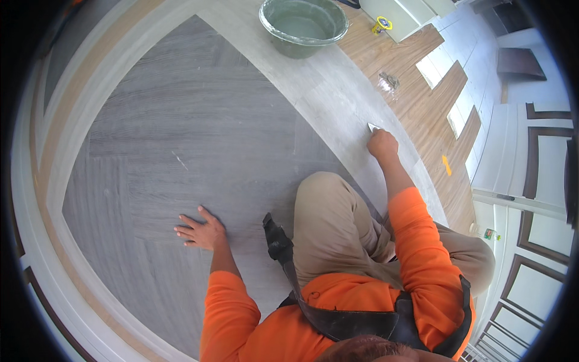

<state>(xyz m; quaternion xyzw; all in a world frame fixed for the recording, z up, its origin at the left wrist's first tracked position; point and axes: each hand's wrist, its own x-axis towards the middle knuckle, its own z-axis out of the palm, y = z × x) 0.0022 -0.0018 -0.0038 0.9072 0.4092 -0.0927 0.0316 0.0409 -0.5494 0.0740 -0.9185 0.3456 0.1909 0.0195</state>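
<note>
My left hand [202, 229] lies on the dark grey wood-look floor [199, 127] with its fingers spread, holding nothing. Farther off to the right, my right hand [384, 145] is closed around a small scraper [373, 127], of which only a pale, pointed bit of blade shows past the fingers. Its handle is hidden in my grip. That blade is at the surface of the light grey floor strip [325, 90], which runs between the dark floor and brown wood-look planks [386, 57].
At the far end of the strip stands a green basin [304, 24] with murky liquid. A crumpled clear wrapper [389, 81], a yellow-rimmed roll [382, 25] and an orange piece [446, 165] lie on the brown planks. White tiles [456, 120] show beside their stepped ends. My bent knee [325, 193] is between my arms.
</note>
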